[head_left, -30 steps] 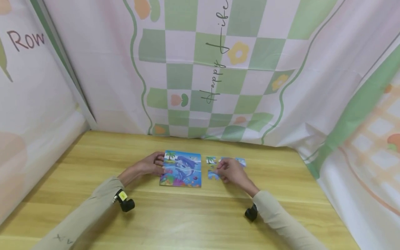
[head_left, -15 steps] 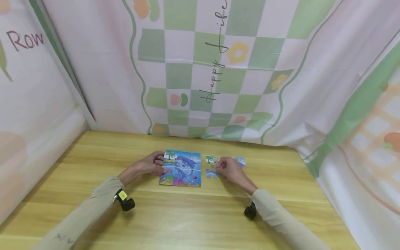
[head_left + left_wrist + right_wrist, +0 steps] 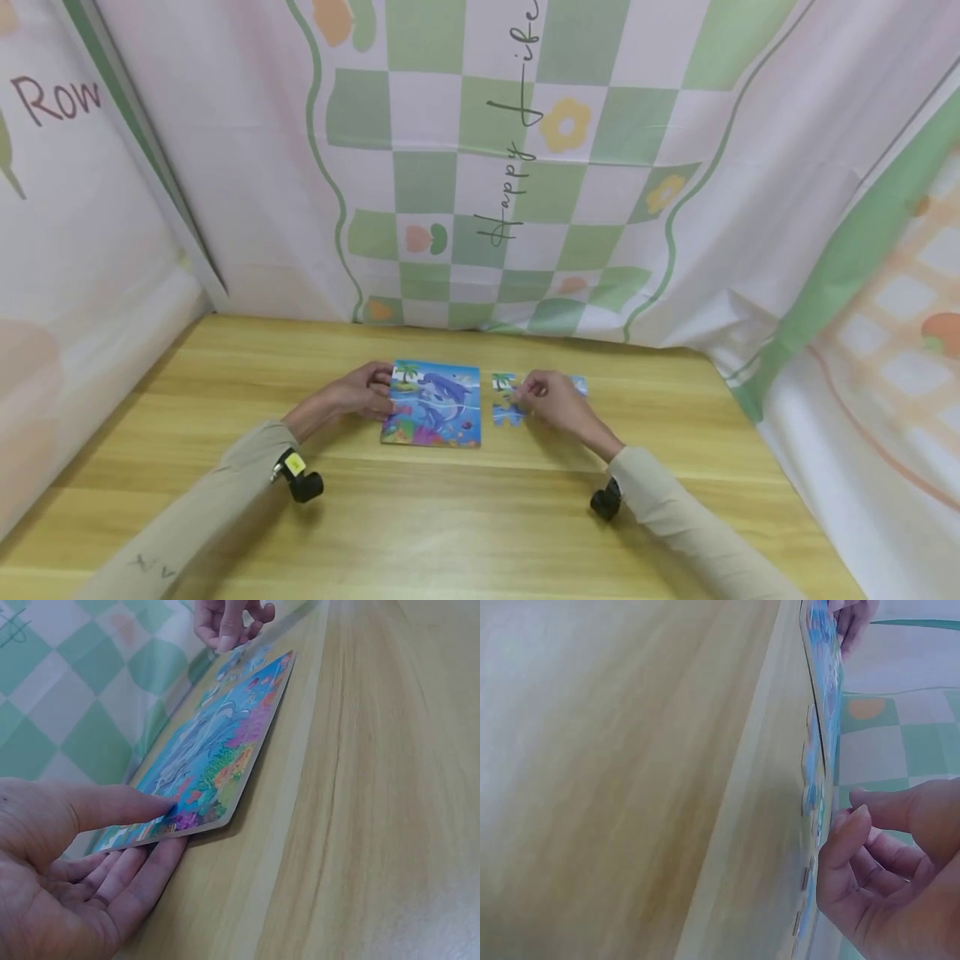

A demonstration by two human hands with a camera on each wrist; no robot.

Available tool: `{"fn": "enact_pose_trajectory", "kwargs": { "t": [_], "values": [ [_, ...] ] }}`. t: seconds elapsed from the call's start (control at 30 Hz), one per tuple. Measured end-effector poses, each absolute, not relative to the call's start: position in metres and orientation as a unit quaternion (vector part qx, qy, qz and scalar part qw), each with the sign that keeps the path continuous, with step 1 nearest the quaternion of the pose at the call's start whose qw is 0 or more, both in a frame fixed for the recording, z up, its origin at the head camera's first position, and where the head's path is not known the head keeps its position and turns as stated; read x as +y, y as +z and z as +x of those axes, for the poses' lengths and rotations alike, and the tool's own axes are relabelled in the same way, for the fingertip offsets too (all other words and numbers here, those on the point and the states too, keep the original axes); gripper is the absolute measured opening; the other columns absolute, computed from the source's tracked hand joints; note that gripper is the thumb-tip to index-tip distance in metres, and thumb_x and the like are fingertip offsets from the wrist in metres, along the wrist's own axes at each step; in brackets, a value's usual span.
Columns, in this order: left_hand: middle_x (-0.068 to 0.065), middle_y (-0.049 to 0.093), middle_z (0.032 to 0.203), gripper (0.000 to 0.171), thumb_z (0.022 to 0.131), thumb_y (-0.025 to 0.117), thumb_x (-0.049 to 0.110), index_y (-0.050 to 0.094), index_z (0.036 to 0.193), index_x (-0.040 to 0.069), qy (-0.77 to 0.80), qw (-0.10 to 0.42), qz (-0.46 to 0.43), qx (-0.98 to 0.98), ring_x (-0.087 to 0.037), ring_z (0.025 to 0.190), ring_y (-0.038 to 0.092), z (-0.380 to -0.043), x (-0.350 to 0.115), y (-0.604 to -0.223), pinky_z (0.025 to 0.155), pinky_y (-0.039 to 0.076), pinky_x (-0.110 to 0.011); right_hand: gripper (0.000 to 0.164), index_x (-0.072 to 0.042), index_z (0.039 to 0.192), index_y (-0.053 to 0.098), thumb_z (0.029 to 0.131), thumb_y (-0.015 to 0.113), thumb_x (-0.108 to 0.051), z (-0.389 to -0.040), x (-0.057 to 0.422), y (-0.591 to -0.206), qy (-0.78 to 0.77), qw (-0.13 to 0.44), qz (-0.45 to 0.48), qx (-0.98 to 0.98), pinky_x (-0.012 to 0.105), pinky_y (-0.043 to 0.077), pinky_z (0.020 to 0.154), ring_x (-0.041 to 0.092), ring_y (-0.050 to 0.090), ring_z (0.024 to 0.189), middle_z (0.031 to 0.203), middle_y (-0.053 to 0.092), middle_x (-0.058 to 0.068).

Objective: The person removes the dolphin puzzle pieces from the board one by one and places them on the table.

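My left hand point(image 3: 358, 392) grips the left edge of a square dolphin picture board point(image 3: 431, 404), thumb point(image 3: 131, 806) over its face and fingers point(image 3: 139, 889) beneath. In the left wrist view the near edge of the board is tilted up off the table. Beside it on the right lie several flat jigsaw pieces point(image 3: 506, 415) with a matching palm and blue sea. My right hand point(image 3: 557, 402) is over these pieces with thumb and forefinger tips brought together, the other fingers curled. Whether a piece sits between those tips I cannot tell. The hand covers the middle pieces.
Everything lies on a wooden table point(image 3: 450, 517). Printed cloth with green checks point(image 3: 495, 192) hangs along the table's back edge, and more cloth point(image 3: 97, 250) stands at the left and right sides. Small black cameras point(image 3: 303, 483) are strapped to both wrists.
My right hand has shifted slightly up and away over the jigsaw pieces, its fingertips rising from the lower-left piece. My left hand keeps its grip on the picture board, which has barely moved.
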State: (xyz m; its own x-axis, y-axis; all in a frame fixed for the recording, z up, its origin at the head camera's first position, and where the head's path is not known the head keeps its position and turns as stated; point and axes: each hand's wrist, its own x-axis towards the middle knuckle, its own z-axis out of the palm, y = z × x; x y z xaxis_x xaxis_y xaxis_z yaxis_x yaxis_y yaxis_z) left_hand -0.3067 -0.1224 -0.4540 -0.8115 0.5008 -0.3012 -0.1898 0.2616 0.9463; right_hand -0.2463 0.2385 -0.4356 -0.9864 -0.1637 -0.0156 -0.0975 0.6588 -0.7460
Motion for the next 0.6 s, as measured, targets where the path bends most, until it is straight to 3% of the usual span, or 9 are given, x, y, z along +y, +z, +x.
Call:
{"fn": "enact_pose_trajectory", "kwargs": {
  "t": [0.4, 0.6],
  "values": [
    [-0.023, 0.039, 0.142, 0.078, 0.091, 0.068, -0.006, 0.024, 0.157, -0.008, 0.612, 0.281, 0.081, 0.735, -0.024, 0.105, 0.060, -0.304, -0.121, -0.451, 0.085, 0.068, -0.031, 0.009, 0.002, 0.100, 0.068, 0.099, 0.069, -0.007, -0.250, 0.199, -0.422, -0.407, 0.022, -0.132, 0.903, 0.027, 0.060, 0.054, 0.023, 0.067, 0.071, 0.093, 0.070, 0.014],
    [-0.020, 0.042, 0.139, 0.073, 0.094, 0.067, -0.005, 0.028, 0.156, -0.006, 0.608, 0.282, 0.058, 0.740, -0.023, 0.101, 0.062, -0.305, -0.119, -0.449, 0.081, 0.068, -0.030, 0.007, -0.002, 0.103, 0.068, 0.102, 0.067, -0.009, -0.253, 0.176, -0.420, -0.426, 0.025, -0.138, 0.894, 0.029, 0.060, 0.056, 0.027, 0.068, 0.073, 0.096, 0.069, 0.011]
  ]
}}
